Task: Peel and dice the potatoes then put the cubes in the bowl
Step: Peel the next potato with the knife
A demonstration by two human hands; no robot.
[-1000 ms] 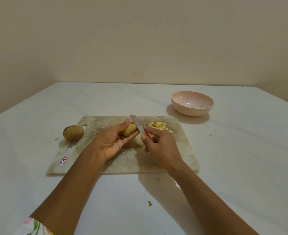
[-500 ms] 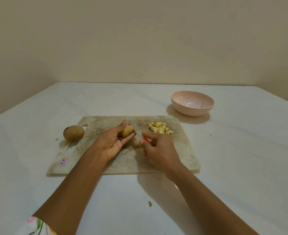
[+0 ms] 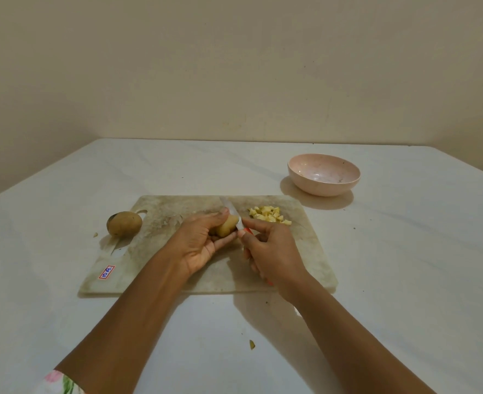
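Cradling a half-peeled potato [image 3: 225,227] above the cutting board [image 3: 177,214], the left hand [image 3: 199,245] curls its fingers around it so the right hand [image 3: 271,251], gripping the knife [image 3: 236,216], can likely shave skin. Diced cubes [image 3: 268,214] wait on the board near the bowl [image 3: 324,173]; a whole potato [image 3: 124,223] sits at its left corner.

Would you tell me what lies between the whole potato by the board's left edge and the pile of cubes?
In the head view: bare board, then the left hand gripping a second potato, and the knife the right hand holds against it.
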